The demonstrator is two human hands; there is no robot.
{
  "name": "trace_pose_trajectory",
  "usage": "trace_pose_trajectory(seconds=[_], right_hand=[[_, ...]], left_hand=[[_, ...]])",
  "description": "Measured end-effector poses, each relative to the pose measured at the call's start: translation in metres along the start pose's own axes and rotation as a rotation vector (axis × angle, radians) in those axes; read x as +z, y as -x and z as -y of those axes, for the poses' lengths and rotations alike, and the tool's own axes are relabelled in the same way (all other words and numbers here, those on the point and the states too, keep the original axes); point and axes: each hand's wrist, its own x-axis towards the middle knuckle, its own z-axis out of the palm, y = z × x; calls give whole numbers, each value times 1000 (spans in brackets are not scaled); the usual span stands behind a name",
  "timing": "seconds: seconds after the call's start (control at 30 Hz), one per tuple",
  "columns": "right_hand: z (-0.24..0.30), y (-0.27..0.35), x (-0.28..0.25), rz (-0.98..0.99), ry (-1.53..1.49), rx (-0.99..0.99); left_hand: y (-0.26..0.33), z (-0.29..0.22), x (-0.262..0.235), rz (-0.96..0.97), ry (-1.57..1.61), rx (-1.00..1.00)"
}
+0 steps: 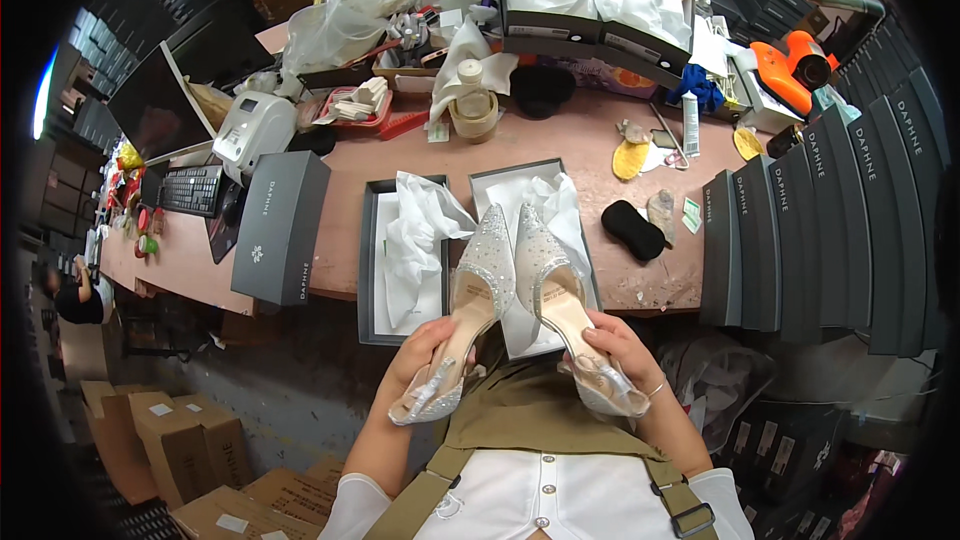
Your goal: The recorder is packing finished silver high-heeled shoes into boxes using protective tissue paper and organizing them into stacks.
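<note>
A pair of pointed, pale high-heeled shoes covered in sparkling stones is held up side by side before me, toes pointing away. My left hand (424, 352) grips the left shoe (487, 270) near its heel. Around the back part of the right shoe (548, 257) my right hand (625, 352) is closed. Clear wrapping shows at both heel straps. Beneath the toes lie an open grey shoebox (375, 240) with white tissue paper (415, 240) and its other half (590, 275), also holding tissue. My fingers under the shoes are partly hidden.
A closed shoebox (280, 225) stands left, beside a keyboard (190, 190) and a white label printer (255, 130). Upright grey shoeboxes (790, 230) line the right. A black eye-mask-shaped item (635, 230) and a tape roll (473, 118) lie on the table (350, 155). Cartons (185, 440) sit lower left.
</note>
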Motion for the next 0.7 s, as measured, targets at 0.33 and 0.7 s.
trace_pose_trajectory(seconds=[0.33,0.7], right_hand=[[-48,-24,-16,108,-317,82],[-35,-37,12,102,-642,17]], left_hand=[[-15,28,31,326,443,-76],[-45,39,46,572,927,-45]])
